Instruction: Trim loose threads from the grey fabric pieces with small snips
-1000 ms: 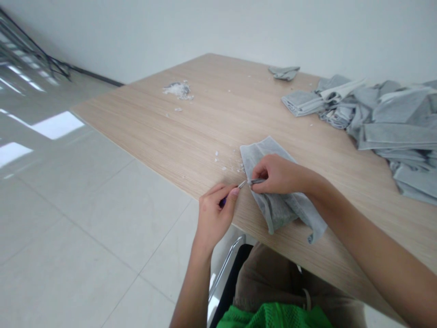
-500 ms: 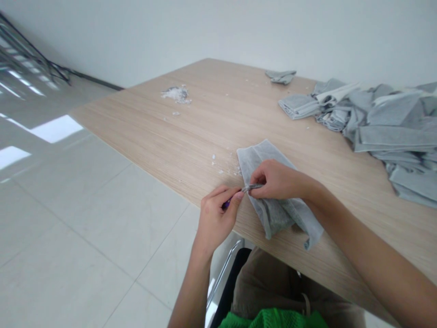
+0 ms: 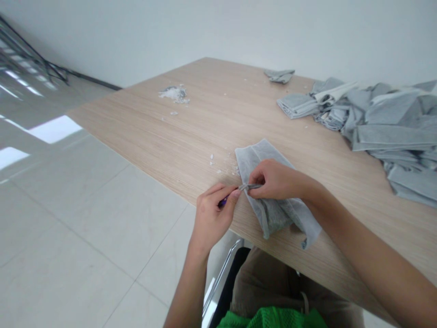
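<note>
A grey cloth piece (image 3: 273,209) lies near the front edge of the wooden table (image 3: 205,123). My right hand (image 3: 275,179) is closed in a pinch on the cloth's left edge. My left hand (image 3: 213,214) is closed round a small tool with a purple handle and a metal tip (image 3: 243,187). The tip points at the spot where my right fingers pinch the cloth. Small white bits (image 3: 218,164) lie on the table just left of the cloth.
A heap of grey cloth pieces (image 3: 378,123) covers the table's right side, and one small grey piece (image 3: 280,75) lies at the far edge. A little pile of white and grey scraps (image 3: 173,93) sits at the far left. Below the table is a glossy tiled floor (image 3: 68,218).
Both hands and the cloth hold nearly the same pose; only the view has shifted slightly.
</note>
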Demonstrator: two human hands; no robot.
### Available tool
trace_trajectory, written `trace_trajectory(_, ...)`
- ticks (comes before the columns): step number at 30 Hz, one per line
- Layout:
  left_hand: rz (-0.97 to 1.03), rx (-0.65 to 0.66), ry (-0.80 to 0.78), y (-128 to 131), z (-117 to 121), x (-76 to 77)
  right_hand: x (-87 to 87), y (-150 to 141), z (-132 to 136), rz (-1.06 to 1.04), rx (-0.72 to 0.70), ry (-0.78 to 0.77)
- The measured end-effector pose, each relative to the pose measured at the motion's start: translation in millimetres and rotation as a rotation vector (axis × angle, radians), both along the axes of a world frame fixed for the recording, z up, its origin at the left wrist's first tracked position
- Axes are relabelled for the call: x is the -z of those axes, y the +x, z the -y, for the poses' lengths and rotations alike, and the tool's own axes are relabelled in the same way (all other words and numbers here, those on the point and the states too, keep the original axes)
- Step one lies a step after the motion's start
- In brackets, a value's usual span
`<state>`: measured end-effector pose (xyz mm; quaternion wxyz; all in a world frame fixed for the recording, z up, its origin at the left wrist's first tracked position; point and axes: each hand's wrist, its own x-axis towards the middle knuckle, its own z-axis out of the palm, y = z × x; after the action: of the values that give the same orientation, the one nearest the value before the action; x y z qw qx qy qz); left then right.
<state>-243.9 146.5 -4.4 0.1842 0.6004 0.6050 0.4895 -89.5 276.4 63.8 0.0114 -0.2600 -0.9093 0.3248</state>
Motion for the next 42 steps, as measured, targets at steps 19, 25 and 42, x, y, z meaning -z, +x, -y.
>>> trace_trajectory(19, -0.011, 0.011, 0.015, -1.0, 0.1, 0.5, 4.2, -1.8, -2.2, 0.011, 0.037, -0.079)
trace_trajectory(25, -0.008, -0.021, -0.008, 0.3, 1.9, 6.5, 6.9, -4.0, -5.9, 0.015, 0.039, -0.108)
trace_trajectory(42, 0.065, -0.215, -0.116, -4.7, 5.3, 11.5, 9.9, -4.0, 4.7, 0.0, 0.035, 0.051)
